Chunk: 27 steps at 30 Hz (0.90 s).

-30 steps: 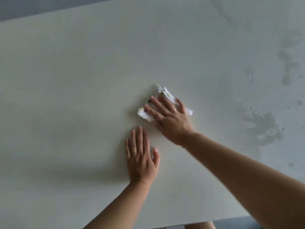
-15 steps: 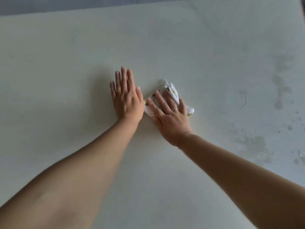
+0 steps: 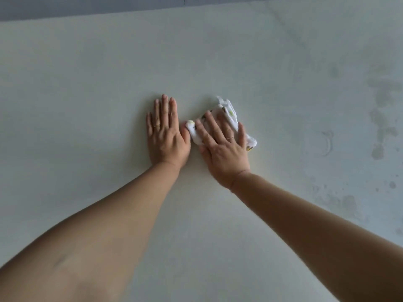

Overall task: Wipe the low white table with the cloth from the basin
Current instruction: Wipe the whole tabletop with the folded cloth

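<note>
The low white table (image 3: 87,83) fills almost the whole head view. A small crumpled white cloth (image 3: 229,112) with yellow and dark print lies near its middle. My right hand (image 3: 222,147) presses flat on the cloth, fingers spread over it, and hides most of it. My left hand (image 3: 165,134) lies flat on the bare tabletop just left of the cloth, fingers together and pointing away from me, its thumb touching the cloth's left end. Both hands wear a ring.
Wet smears and droplets (image 3: 379,101) mark the right side of the table, with more damp patches (image 3: 346,203) nearer me on the right. The table's far edge (image 3: 196,9) meets a grey floor strip at the top.
My left hand slid forward from close to me up beside the cloth. My right hand stays pressed on the cloth. The view has shifted, so the far edge shows more.
</note>
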Motion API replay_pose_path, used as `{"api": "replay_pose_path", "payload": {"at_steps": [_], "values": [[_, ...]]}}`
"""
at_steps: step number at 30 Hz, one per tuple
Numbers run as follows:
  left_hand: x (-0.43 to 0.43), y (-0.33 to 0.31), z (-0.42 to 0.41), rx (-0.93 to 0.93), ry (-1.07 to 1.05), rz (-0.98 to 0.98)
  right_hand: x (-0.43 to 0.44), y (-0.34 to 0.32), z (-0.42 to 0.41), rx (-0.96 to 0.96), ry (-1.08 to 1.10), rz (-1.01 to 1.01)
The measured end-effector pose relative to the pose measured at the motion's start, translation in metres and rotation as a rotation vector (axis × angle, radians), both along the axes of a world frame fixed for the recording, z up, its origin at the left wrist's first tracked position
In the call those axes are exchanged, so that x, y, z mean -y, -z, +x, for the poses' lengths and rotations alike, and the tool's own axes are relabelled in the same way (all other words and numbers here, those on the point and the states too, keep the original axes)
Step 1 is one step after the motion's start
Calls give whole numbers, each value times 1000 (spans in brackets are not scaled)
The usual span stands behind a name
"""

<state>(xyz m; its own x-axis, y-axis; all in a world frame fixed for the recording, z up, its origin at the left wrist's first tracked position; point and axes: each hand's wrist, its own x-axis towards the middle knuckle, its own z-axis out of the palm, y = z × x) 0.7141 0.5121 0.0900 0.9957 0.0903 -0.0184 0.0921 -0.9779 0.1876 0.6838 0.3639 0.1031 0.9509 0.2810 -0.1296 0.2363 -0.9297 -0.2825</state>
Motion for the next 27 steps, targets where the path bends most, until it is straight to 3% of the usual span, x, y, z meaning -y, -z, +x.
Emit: {"api": "replay_pose_path", "payload": {"at_steps": [2,4,9,11,16,19,22,25,27], "values": [[0,-2,0,4,-11,7,26,-1,17,45,-189,-32],[1,-3,0,0,-11,14,58,1,43,77,-198,-94],[1,-4,2,-26,-20,15,78,4,101,0,510,10],[1,-3,1,-31,-17,17,44,2,100,-14,603,38],[2,-4,2,-19,-22,19,-18,1,58,5,-84,14],[1,-4,2,-25,-12,24,22,0,95,51,-270,-60],[1,-6,2,-39,-11,23,56,2,145,15,66,-38],[2,-8,3,-64,-13,19,31,2,163,-48,437,5],[2,-8,4,-73,-11,20,-9,1,150,-73,405,49]]}}
